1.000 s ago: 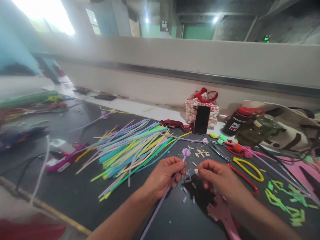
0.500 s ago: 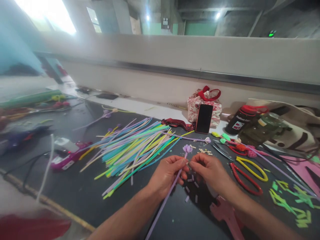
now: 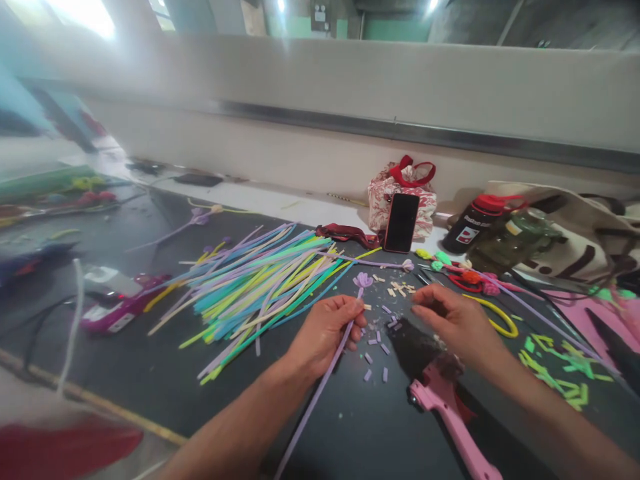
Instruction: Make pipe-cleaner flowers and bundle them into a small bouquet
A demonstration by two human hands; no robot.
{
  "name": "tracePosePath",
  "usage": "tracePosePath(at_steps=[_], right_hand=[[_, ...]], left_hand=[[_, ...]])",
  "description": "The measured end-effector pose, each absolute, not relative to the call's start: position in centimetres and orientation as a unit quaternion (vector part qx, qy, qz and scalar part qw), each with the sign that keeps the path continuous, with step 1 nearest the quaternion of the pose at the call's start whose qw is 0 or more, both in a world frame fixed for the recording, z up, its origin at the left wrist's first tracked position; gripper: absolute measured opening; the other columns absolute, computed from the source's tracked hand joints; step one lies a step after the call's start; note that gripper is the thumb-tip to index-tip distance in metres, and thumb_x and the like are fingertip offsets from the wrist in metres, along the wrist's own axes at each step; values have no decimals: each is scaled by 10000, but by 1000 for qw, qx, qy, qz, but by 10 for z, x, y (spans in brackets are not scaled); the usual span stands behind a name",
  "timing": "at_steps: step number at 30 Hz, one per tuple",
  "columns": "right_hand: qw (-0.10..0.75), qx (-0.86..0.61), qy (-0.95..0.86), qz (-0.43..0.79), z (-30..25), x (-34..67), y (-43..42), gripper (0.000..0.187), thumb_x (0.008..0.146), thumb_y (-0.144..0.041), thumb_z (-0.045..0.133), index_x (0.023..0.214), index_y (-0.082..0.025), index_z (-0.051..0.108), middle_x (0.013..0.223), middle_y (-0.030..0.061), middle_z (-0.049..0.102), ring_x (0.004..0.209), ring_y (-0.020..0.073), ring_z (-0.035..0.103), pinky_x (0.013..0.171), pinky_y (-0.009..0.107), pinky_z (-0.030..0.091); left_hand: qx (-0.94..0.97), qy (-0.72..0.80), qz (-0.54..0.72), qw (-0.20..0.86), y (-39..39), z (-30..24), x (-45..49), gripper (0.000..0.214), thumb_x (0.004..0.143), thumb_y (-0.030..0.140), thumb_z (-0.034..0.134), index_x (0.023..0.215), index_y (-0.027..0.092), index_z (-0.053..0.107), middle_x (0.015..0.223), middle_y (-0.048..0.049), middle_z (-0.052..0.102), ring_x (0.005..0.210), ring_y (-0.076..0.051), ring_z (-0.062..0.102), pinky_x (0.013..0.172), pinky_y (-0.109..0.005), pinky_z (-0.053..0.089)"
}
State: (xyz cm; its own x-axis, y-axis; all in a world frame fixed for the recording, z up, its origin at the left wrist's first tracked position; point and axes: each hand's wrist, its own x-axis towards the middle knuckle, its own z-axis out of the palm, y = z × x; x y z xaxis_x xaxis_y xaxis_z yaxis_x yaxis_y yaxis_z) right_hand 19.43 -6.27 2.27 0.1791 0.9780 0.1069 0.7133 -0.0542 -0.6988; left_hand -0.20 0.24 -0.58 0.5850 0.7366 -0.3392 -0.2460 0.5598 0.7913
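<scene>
My left hand point(image 3: 333, 330) is closed round the stem of a purple artificial flower point(image 3: 363, 281), just below its bloom. The long purple stem point(image 3: 313, 407) slants down from the hand to the bottom edge. To its right, my right hand point(image 3: 445, 310) is off the flower, its fingers loosely bent and apart with nothing visible between them. Short purple pieces point(image 3: 385, 349) and pale cream pieces point(image 3: 399, 290) lie scattered between the two hands. Below the right hand rests a pink tool point(image 3: 453, 417) that looks like a glue gun.
Several long coloured strips point(image 3: 265, 287) are heaped left of my hands. Beyond stand a phone point(image 3: 401, 223), a patterned bag point(image 3: 377, 200) and a black bottle point(image 3: 473, 227). Cut green pieces point(image 3: 565, 363) and a yellow-handled tool point(image 3: 500, 323) lie right. A purple glue gun point(image 3: 120, 310) lies left.
My right hand has let go near the stem and moved right, away from my left hand. The left hand still grips the flower. The view has tilted down slightly.
</scene>
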Motion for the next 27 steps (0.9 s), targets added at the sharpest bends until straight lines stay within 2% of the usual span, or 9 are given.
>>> tracePosePath(at_steps=[2, 4, 8, 11, 15, 18, 27], right_hand=[[311, -706, -585, 251, 20, 198, -69, 131, 743, -322, 526, 707, -206, 574, 544, -46, 524, 497, 109, 487, 468, 216, 358], [323, -699, -537, 343, 18, 192, -73, 146, 748, -336, 522, 752, -205, 587, 493, -59, 491, 431, 95, 459, 396, 200, 324], [379, -645, -471, 467, 17, 165, -70, 223, 700, -311, 601, 882, -183, 584, 610, -28, 579, 494, 95, 512, 371, 172, 326], [408, -607, -473, 492, 17, 150, -62, 179, 699, -309, 617, 808, -169, 586, 642, -18, 594, 522, 91, 522, 391, 167, 352], [428, -582, -473, 504, 18, 144, -55, 134, 722, -299, 605, 713, -166, 590, 572, -35, 570, 482, 76, 492, 412, 173, 365], [430, -559, -470, 531, 20, 146, -53, 134, 733, -287, 601, 704, -157, 590, 535, -41, 558, 453, 64, 474, 419, 170, 364], [444, -450, -394, 667, 10, 148, -46, 143, 710, -261, 649, 696, -137, 578, 598, -17, 607, 450, 42, 509, 417, 141, 363]], left_hand=[[362, 339, 296, 816, 0, -6, 0, 218, 700, 314, 624, 632, 133, 525, 503, 45, 541, 337, -25, 432, 334, -130, 343], [366, 336, 295, 816, -4, -6, 2, 208, 698, 307, 624, 638, 135, 523, 518, 40, 554, 340, -32, 442, 326, -134, 348], [379, 331, 297, 811, -10, -4, 6, 205, 687, 305, 628, 643, 136, 521, 516, 37, 562, 332, -40, 448, 310, -138, 352], [385, 333, 305, 805, -13, -3, 7, 205, 673, 304, 639, 652, 135, 523, 511, 38, 562, 331, -43, 456, 306, -135, 356], [386, 322, 313, 806, -11, -3, 4, 207, 669, 297, 645, 649, 135, 518, 510, 33, 568, 335, -49, 468, 301, -133, 363], [362, 300, 298, 831, -7, -5, 2, 212, 663, 290, 652, 625, 131, 518, 513, 30, 570, 330, -42, 463, 294, -125, 357], [325, 236, 243, 883, -4, -10, 0, 246, 639, 312, 673, 580, 114, 540, 471, 27, 546, 293, -32, 438, 269, -120, 310]])
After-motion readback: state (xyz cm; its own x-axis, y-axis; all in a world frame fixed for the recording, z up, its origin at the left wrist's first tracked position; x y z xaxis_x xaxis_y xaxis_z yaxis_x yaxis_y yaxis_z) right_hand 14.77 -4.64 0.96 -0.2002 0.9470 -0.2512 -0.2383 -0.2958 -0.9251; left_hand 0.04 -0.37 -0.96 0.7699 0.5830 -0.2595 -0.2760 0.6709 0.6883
